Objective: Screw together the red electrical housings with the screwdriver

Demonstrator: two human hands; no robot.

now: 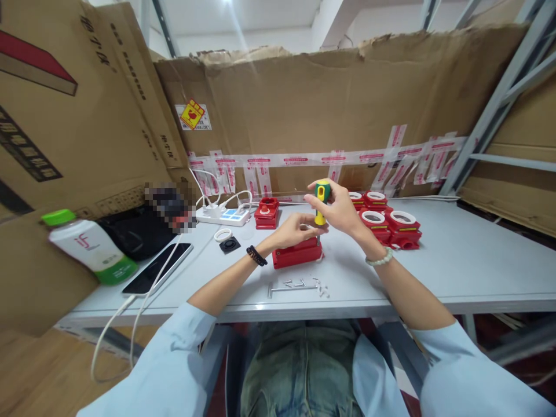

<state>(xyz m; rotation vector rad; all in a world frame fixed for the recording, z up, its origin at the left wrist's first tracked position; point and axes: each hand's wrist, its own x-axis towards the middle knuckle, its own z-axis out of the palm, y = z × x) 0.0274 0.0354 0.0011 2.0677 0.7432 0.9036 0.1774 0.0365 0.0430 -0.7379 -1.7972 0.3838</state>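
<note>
A red plastic box (297,253) lies on the grey table (456,266) in front of me. My right hand (336,209) is closed around a yellow and green screwdriver (321,200), held upright with its tip down on the box. My left hand (293,229) rests on top of the box, its fingers pinched near the screwdriver's shaft. What they pinch is too small to see. Several small screws (319,285) and a metal T-shaped tool (289,288) lie on the table just in front of the box.
More red boxes (393,223) with white rings stand at the back right, one red box (266,212) at the back middle. On the left are a power strip (223,215), a phone (157,269) on a cable, a white and green bottle (87,246) and a black bag (139,229). Cardboard walls surround the table.
</note>
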